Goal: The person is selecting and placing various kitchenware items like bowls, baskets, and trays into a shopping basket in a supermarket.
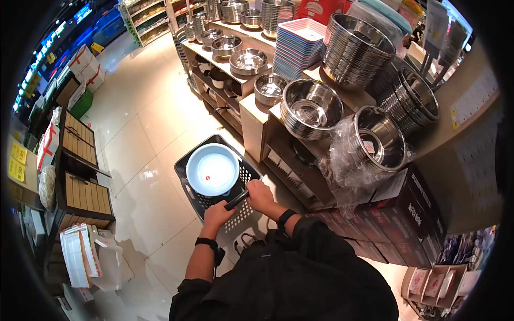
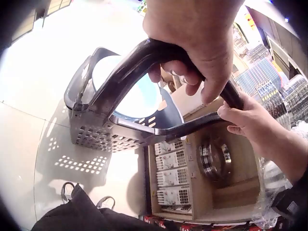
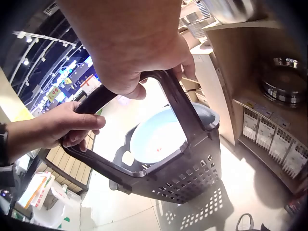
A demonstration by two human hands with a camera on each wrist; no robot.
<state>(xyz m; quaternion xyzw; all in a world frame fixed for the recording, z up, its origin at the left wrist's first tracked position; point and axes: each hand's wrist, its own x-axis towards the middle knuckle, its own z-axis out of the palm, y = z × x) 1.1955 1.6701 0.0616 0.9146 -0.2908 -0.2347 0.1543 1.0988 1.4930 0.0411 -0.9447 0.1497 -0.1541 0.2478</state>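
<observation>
A dark plastic shopping basket (image 1: 248, 219) with square holes hangs in front of the person, its shadow on the floor below. Inside it lies a light blue round basin (image 1: 213, 169) with a small red sticker. Both hands grip the basket's black handle (image 1: 237, 200). The left hand (image 1: 218, 214) curls its fingers round one end of the handle, as the left wrist view also shows (image 2: 197, 43). Toward the shelf side, the right hand (image 1: 260, 197) wraps the other end; in the right wrist view its fingers bend over the handle's corner.
Stacked steel bowls (image 1: 311, 109) line the shelves on the right, some in clear plastic wrap (image 1: 342, 160). Dark boxes (image 1: 396, 214) stand beneath. Pastel baskets (image 1: 300, 51) are piled farther back. A tiled floor (image 1: 155, 176) runs toward wooden-fronted units (image 1: 80, 192) at left.
</observation>
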